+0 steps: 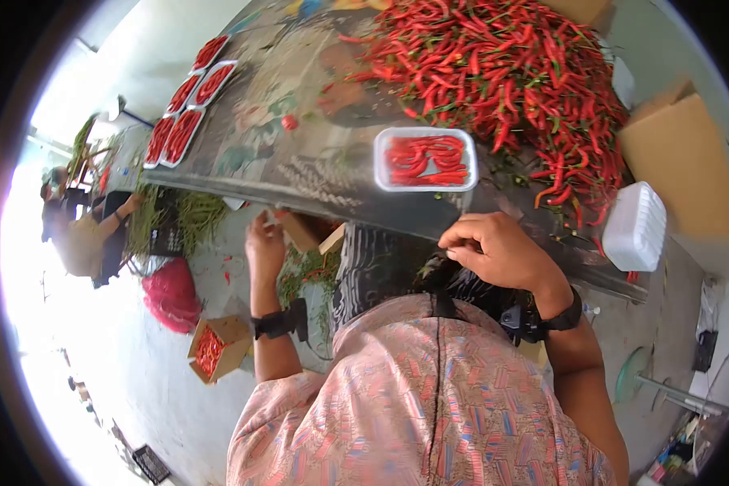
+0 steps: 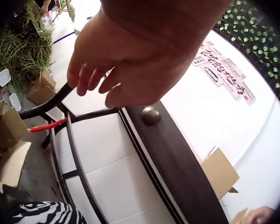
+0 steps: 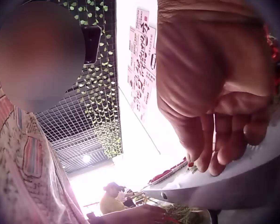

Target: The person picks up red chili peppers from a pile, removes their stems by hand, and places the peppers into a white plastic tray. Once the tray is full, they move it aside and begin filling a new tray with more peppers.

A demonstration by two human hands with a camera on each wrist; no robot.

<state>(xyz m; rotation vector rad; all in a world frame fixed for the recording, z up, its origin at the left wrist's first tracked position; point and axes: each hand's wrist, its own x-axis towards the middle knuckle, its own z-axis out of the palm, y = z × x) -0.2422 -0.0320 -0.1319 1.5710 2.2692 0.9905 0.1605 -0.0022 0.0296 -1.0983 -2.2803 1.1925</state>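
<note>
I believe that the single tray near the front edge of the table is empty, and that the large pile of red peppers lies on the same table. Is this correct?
Not quite: the tray is not empty. The head view shows red peppers lying in it. The large pile does lie on the same table.
</note>
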